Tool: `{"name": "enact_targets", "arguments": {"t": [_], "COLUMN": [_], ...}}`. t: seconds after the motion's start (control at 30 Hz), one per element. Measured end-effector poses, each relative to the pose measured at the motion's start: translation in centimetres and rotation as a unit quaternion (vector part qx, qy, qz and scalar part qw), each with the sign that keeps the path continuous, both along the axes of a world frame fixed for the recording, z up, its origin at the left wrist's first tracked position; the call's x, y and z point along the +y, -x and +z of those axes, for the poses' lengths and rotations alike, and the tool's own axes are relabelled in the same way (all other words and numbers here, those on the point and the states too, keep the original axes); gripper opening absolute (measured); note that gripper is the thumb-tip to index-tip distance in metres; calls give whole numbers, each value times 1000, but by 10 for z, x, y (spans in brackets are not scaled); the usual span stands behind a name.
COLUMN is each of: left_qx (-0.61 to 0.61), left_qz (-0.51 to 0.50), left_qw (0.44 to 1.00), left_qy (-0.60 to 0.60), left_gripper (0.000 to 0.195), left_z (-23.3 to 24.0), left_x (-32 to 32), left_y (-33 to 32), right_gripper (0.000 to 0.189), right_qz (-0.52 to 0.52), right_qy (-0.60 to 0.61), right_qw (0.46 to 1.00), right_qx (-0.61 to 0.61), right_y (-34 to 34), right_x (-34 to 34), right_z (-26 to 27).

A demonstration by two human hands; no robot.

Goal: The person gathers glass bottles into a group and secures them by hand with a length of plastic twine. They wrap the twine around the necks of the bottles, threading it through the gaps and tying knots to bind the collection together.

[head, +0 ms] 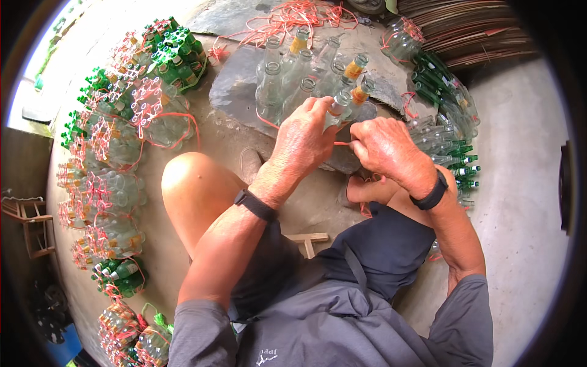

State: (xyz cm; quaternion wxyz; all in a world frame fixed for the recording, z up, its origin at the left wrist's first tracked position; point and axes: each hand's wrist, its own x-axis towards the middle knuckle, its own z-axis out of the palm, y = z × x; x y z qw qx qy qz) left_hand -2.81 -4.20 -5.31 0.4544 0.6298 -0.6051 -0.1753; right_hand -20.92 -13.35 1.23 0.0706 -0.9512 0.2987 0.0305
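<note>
Several clear glass bottles stand in a close group on a flat stone slab, a few with orange neck labels. Pink plastic twine runs low around the group. My left hand is at the near bottles, its fingers by the neck of the nearest bottle; what its fingertips grip is partly hidden. To the right, my right hand is closed on the twine, a short piece of which shows between both hands. More twine hangs below my right hand, near my foot.
Tied bundles of clear and green bottles line the left. Loose pink twine lies beyond the slab. At right are loose bottles, a tied bundle and stacked flat sheets. A wooden piece lies between my legs.
</note>
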Motion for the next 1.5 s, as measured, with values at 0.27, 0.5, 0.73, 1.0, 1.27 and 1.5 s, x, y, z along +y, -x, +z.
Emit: {"name": "enact_targets", "arguments": {"t": [0.27,0.5,0.73,1.0,1.27,1.5], "left_qx": [40,48,67,124,66,116], "left_qz": [5,20,57,58,67,59], "left_qw": [999,999,996,991,996,991], "left_qy": [-15,-17,-9,-17,2,-30], "left_gripper": [78,70,42,38,35,39], "left_z": [-15,-33,-39,-40,-40,-36], "left_x": [-10,-25,-34,-34,-32,-31], "left_y": [12,19,29,31,31,31], "right_gripper": [11,13,15,14,19,19], "right_qz": [78,142,161,142,112,72], "right_qy": [46,52,51,-11,-54,-58], "right_qw": [995,986,981,987,990,992], "right_qx": [-34,-75,-93,-75,-66,-85], "right_y": [-24,-40,-51,-62,-67,-50], "right_x": [-21,-39,-57,-74,-93,-94], "right_z": [33,37,38,44,34,19]}}
